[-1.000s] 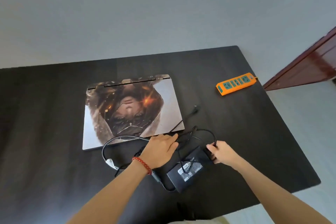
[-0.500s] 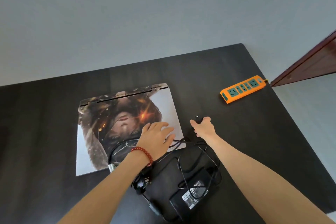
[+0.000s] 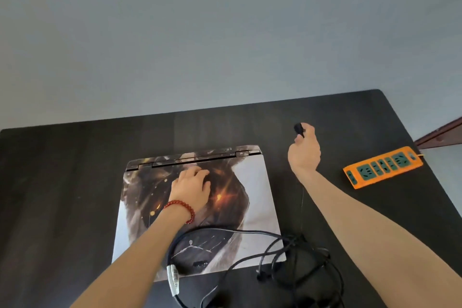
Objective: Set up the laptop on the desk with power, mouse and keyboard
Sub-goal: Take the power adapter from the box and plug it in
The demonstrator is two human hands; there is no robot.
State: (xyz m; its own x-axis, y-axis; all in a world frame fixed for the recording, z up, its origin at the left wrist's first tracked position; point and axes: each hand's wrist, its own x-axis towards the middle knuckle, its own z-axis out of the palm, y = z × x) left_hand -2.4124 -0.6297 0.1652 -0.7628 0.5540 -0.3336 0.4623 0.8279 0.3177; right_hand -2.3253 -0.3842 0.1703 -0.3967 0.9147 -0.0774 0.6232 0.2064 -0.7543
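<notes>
A closed laptop [image 3: 257, 197] with a dark picture on its lid lies in the middle of the black desk [image 3: 62, 195]. My left hand [image 3: 192, 186] rests flat on the lid near the hinge, fingers spread. My right hand [image 3: 303, 152] is raised just right of the laptop's far corner and pinches the black charger plug [image 3: 298, 129] at the end of a thin cable [image 3: 302, 207]. The rest of the charger cable [image 3: 295, 252] lies tangled over the laptop's near right corner and the desk. The power brick is out of sight.
An orange power strip [image 3: 382, 167] with green sockets lies at the desk's right side, right of my right hand. A brown wooden edge [image 3: 442, 132] shows past the desk's right corner. A grey wall fills the background.
My right hand lifted the charger plug off the desk and carried it away from me, past the laptop's right side. My left hand slid up the lid toward the hinge. The view moved forward.
</notes>
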